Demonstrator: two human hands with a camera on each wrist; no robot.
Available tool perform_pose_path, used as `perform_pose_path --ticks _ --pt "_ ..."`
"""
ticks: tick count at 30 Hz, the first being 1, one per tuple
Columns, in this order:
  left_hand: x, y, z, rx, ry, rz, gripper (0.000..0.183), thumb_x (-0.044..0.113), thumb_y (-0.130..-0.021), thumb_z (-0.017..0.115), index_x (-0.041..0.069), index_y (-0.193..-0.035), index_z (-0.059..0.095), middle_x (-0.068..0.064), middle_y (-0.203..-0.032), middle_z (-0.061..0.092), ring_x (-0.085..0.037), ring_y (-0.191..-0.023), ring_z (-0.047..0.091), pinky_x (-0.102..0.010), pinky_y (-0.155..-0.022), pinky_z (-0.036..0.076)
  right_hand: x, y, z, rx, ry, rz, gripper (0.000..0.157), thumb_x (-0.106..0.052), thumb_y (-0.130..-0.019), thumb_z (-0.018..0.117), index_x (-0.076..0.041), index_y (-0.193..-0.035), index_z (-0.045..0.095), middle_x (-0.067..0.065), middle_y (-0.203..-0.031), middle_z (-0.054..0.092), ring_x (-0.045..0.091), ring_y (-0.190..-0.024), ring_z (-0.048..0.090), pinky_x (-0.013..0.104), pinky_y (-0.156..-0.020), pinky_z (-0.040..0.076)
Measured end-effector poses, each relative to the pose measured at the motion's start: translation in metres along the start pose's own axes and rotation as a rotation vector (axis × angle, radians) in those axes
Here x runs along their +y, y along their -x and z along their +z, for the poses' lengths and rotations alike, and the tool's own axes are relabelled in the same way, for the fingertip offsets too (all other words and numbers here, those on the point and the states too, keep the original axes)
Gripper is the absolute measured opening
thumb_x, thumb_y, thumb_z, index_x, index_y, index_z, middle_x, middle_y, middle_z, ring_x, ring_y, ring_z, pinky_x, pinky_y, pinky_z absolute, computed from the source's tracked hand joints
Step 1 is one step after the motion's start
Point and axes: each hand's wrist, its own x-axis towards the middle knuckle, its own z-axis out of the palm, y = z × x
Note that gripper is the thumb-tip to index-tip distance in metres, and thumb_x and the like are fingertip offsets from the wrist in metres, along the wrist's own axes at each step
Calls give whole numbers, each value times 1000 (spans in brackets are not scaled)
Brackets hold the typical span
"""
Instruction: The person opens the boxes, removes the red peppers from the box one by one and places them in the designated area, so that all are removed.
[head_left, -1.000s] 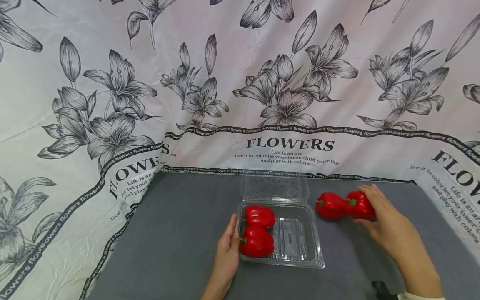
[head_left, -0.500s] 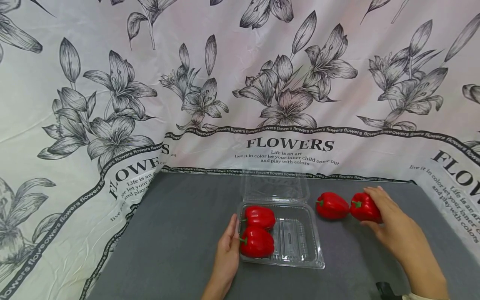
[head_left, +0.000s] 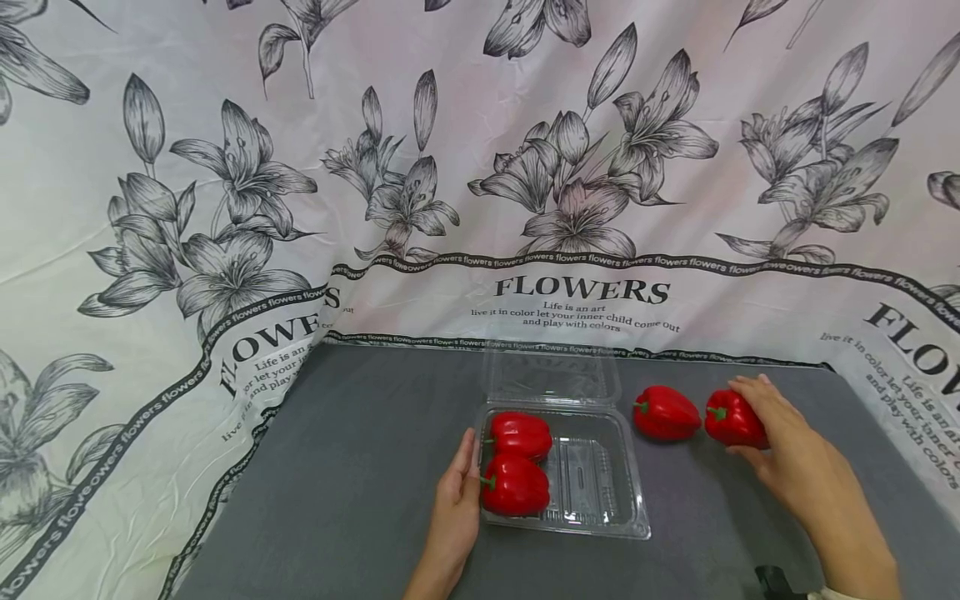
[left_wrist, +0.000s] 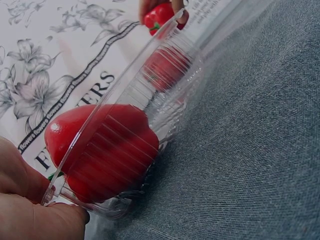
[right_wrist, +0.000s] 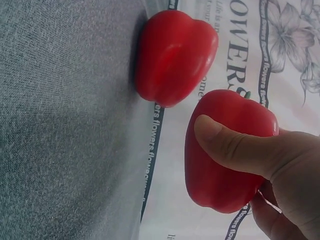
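My right hand [head_left: 798, 454] grips a red bell pepper [head_left: 735, 418] between thumb and fingers. In the right wrist view the held pepper [right_wrist: 225, 170] hangs above the grey surface, my thumb [right_wrist: 235, 150] lying across its side. A second bell pepper [head_left: 666, 413] lies just left of it on the table. At the left edge of a clear plastic clamshell container [head_left: 585, 479], my left hand [head_left: 456, 492] pinches the rim. Two more peppers sit in the container's left half, one bell pepper [head_left: 520, 435] behind the other pepper [head_left: 516, 485], stems pointing left.
The container's raised lid [head_left: 551, 377] leans back behind the tray. A grey cloth [head_left: 360, 467] covers the table. Behind it hangs a white curtain [head_left: 420, 300] printed with flowers and lettering. A dark strap end [head_left: 772, 579] shows at my right wrist.
My right hand has moved a little right with its pepper, opening a small gap from the pepper on the table. The left hand and container have stayed in place.
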Motion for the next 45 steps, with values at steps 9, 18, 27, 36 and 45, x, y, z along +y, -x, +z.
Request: perform_pose_path --ticks 9,18,27,36,45 --pt "-2 0 -1 1 5 7 56 0 -113 36 0 -167 20 -12 -174 22 -27 -161 18 -39 -127 17 7 3 1 -39 3 27 106 -1 -69 95 -18 -160 44 26 -163 41 44 -154 34 86 -87 41" --pt "-3 0 -2 -1 5 14 56 -2 -112 36 -1 -167 21 -13 -174 21 -28 -161 18 -38 -126 17 13 4 6 -65 -12 28 109 1 -68 95 -17 -161 43 23 -165 39 41 -156 31 85 -87 41" --pt "-2 1 -2 5 2 3 57 0 -113 37 1 -167 21 -12 -174 22 -27 -161 18 -38 -126 17 21 3 12 -91 -46 11 103 4 -70 93 -10 -159 43 18 -169 36 35 -161 19 84 -99 35" --pt "0 0 -2 -3 -2 8 56 0 -113 36 1 -167 21 -11 -175 21 -27 -161 18 -39 -126 18 29 1 16 -121 -53 -3 103 3 -73 91 -9 -161 41 13 -174 25 33 -163 14 84 -103 31" --pt "1 1 -2 1 -3 2 57 0 -113 38 0 -167 21 -12 -175 22 -27 -161 19 -38 -125 19 35 -3 17 -185 -27 21 103 0 -76 90 -10 -163 38 14 -175 20 41 -160 16 86 -98 32"
